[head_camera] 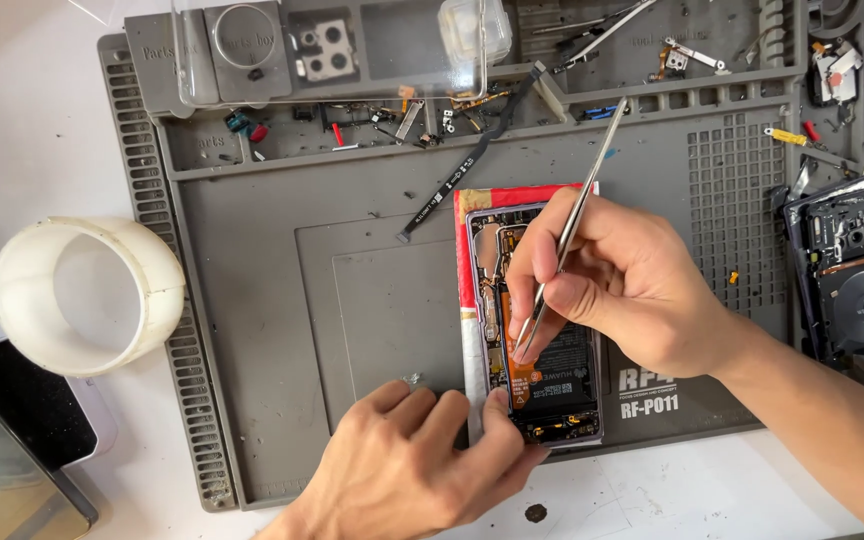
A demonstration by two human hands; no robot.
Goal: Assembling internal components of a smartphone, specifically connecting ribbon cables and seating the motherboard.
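The opened phone (pixel 537 330) lies on the mat (pixel 352 300), which lies on the worktop (pixel 32 120). The right grip (pixel 617 285) rests over the phone, holding tweezers (pixel 572 225) whose tips reach down into it. The left grip (pixel 422 465) sits in front of the right grip, touching the phone's near left edge. A flex cable (pixel 462 170) lies behind and left of the right grip. The tape roll (pixel 87 295) sits far left of both grips, off the mat. A second opened device (pixel 852 270) lies to the right of the right grip. The parts tray (pixel 472 60) runs behind both grips.
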